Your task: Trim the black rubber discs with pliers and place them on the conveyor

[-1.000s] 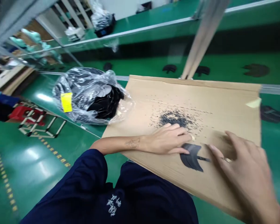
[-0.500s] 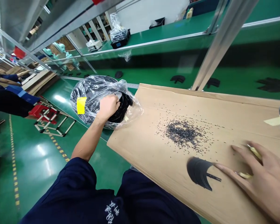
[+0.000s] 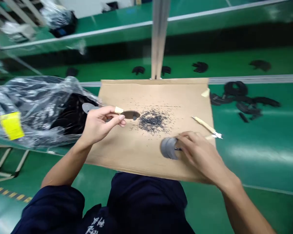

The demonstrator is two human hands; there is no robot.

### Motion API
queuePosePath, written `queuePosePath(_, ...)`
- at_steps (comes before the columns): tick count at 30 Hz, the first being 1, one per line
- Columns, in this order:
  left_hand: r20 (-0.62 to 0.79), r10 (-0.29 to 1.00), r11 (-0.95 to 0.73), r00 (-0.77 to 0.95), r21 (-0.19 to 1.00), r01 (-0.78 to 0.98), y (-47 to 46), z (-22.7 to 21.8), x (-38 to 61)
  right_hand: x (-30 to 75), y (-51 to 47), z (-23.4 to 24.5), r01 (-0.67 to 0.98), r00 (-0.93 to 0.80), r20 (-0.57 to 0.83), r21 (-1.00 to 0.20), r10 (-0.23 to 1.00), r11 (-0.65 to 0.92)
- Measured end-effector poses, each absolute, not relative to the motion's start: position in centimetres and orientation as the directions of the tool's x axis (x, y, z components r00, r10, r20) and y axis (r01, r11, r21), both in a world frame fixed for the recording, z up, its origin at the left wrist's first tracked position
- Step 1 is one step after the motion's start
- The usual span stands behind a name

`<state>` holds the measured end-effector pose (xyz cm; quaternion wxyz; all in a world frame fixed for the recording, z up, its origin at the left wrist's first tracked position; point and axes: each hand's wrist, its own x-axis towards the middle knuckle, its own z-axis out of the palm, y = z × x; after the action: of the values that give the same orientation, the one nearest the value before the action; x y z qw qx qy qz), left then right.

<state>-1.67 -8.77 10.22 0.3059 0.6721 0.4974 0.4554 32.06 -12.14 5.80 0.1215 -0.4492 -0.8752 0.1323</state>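
Green worktop [image 3: 266, 146], cardboard sheet [image 3: 129, 154] on it, black bits [image 3: 151, 121] scattered mid-sheet. Metal post [image 3: 158, 45] behind, clear bag [image 3: 39, 96] of black parts at left, dark parts [image 3: 246, 99] at right. Left hand [image 3: 96, 125]: fingers pinched on the left edge of a dark disc [image 3: 130, 114], just left of the bits. Right hand [image 3: 201, 154]: blurred, fingers at the right side of a dark curved piece [image 3: 169, 148]; can't tell if gripping.

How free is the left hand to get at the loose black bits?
Probably yes: the black bits lie uncovered on the cardboard, near the left hand, though the dark piece it pinches would likely hinder picking them up.
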Motion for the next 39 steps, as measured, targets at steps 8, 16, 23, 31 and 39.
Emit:
queuePosePath(8,0.161,0.973,-0.183,0.168,0.976,0.120,-9.5,6.1,3.6,33.6,-14.7,6.2,0.797,-0.489,-0.062,-0.436,0.870,0.417)
queuePosePath(16,-0.061,0.946,0.076,0.318,0.997,-0.034,-10.3,3.0,6.5,32.7,-15.0,5.1,0.766,-0.431,-0.055,-0.550,0.901,0.332)
queuePosePath(23,-0.108,0.860,0.069,0.499,0.993,0.096,-11.3,2.3,6.8,31.0,-14.7,4.5,0.698,-0.357,-0.104,-0.690,0.928,0.191)
queuePosePath(31,0.051,0.656,-0.420,0.753,0.853,0.308,-12.0,2.9,6.7,30.0,-14.4,3.6,0.692,-0.392,-0.081,-0.682,0.916,0.236)
queuePosePath(39,0.230,0.719,-0.570,0.655,0.735,0.368,-11.9,3.2,6.2,29.3,-13.7,4.8,0.384,-0.503,-0.039,-0.905,0.864,0.183)
